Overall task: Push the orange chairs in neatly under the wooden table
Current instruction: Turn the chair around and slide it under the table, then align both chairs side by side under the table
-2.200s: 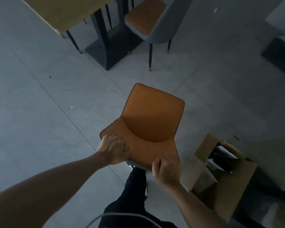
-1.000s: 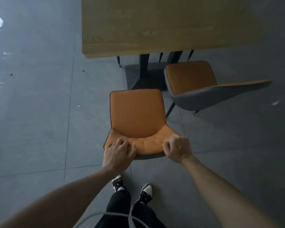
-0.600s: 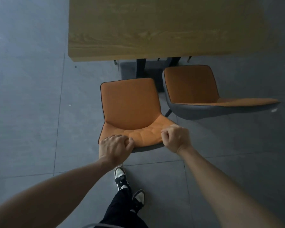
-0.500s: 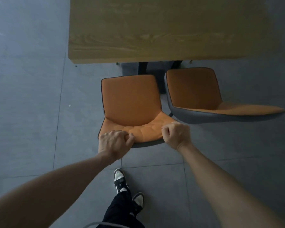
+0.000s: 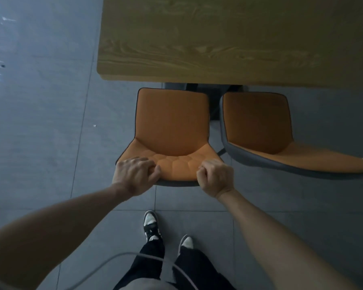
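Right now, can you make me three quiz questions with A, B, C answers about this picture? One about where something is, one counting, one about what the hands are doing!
1. Where is the held chair?
A. On top of the table
B. Just in front of the table edge
C. Lying on its side

2. How many orange chairs show?
A. One
B. Two
C. Four

3. What are the hands doing?
A. Both grip the chair's back
B. Both hang free
C. One holds a cup

Answers:
1 B, its seat front nearly meets the table edge.
2 B, a second chair stands beside it.
3 A, the left hand and right hand curl over the backrest top.
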